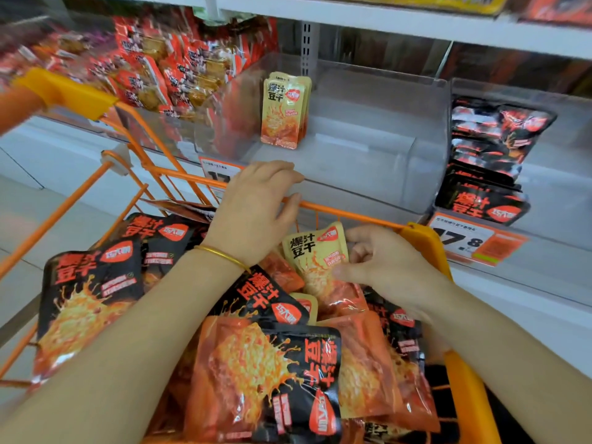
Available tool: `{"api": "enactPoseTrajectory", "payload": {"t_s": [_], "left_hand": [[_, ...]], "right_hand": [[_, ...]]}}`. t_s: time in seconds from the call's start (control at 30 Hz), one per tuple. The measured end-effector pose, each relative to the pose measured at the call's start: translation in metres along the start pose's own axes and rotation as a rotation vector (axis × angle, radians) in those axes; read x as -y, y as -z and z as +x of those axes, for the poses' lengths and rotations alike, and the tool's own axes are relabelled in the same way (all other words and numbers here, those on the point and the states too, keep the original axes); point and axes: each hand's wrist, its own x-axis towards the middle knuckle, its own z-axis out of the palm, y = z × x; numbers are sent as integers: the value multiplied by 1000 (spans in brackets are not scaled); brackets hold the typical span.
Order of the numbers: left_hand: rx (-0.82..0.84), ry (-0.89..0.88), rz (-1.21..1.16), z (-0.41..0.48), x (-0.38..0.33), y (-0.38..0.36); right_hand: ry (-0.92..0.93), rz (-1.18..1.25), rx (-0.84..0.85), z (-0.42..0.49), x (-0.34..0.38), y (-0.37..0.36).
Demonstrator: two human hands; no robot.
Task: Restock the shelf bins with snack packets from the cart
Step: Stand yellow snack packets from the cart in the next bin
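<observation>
Head view: right hand pinches yellow packet just inside cart rim, top edge toward shelf, long axis leaning away; left hand curls over that rim; black packets heaped around; rim sits between packet and clear bin.

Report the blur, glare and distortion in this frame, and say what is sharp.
Head view: even light, soft shadows. Head view: red packets top left are motion-blurred; the yellow packet pinched by the right hand and the left hand gripping the cart rim are sharp. Head view: wide-angle lens bends the shelf edge; faint reflections on the clear bin.
</observation>
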Motion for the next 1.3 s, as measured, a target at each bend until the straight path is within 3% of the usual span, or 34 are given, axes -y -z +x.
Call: {"api": "enactPoseTrajectory", "payload": {"t_s": [0.23, 0.5, 0.57, 0.77, 1.03, 1.3], "left_hand": [[8, 85, 133, 2, 6, 8], [103, 147, 238, -2, 13, 1], [111, 160, 260, -3, 13, -2], [95, 160, 303, -6, 13, -9], [67, 165, 333, -7, 13, -11], [51, 166, 333, -6, 14, -12]], "right_hand": [[207, 26, -135, -2, 38, 18], [130, 393, -375, 110, 94, 43], [116, 339, -411, 154, 98, 35], [131, -143, -472, 229, 96, 1], [136, -273, -582, 272, 87, -15], [75, -202, -522, 291, 84, -17]]}}
